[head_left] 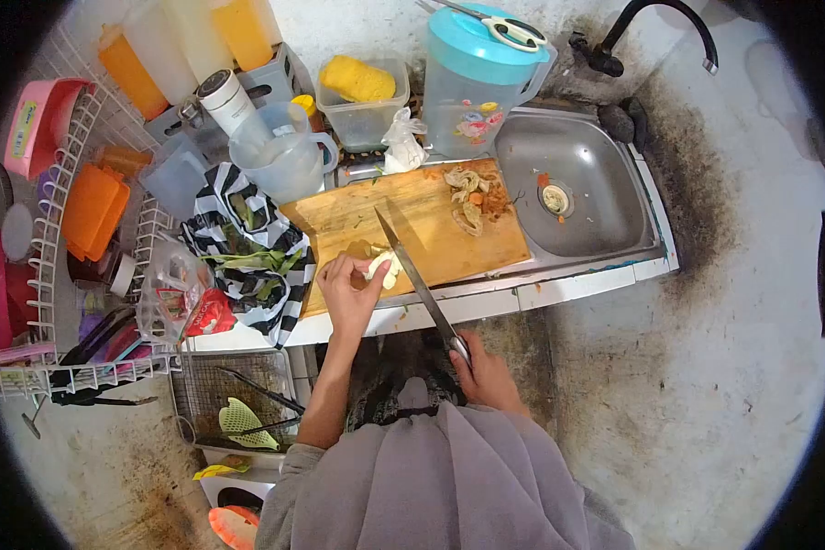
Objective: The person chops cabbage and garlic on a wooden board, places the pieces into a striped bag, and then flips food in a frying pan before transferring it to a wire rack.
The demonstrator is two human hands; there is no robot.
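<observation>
Grey cloth drapes the person's front (431,477), and beyond it the right hand (492,379) is closed round the handle of a long kitchen knife (420,280). Its blade slants forward over the near part of the wooden cutting board (390,203), point away from the body. Just left of that steel, the left hand (348,288) pinches a pale vegetable piece (387,269) between thumb and fingers, close to the board's front edge; from where I stand I can't tell whether the blade touches it. The piece sits at the fingertips, largely uncovered on its right side, so the edge and the thumb are near neighbours. To my mind a nick is the main danger, should the piece roll or the blade slide off its smooth surface; a loose bit could also drop over the front of the counter. Farther back on the board rests a heap of peelings (468,200), beside the steel sink (605,206), with a blue-lidded pitcher (477,82) behind.
</observation>
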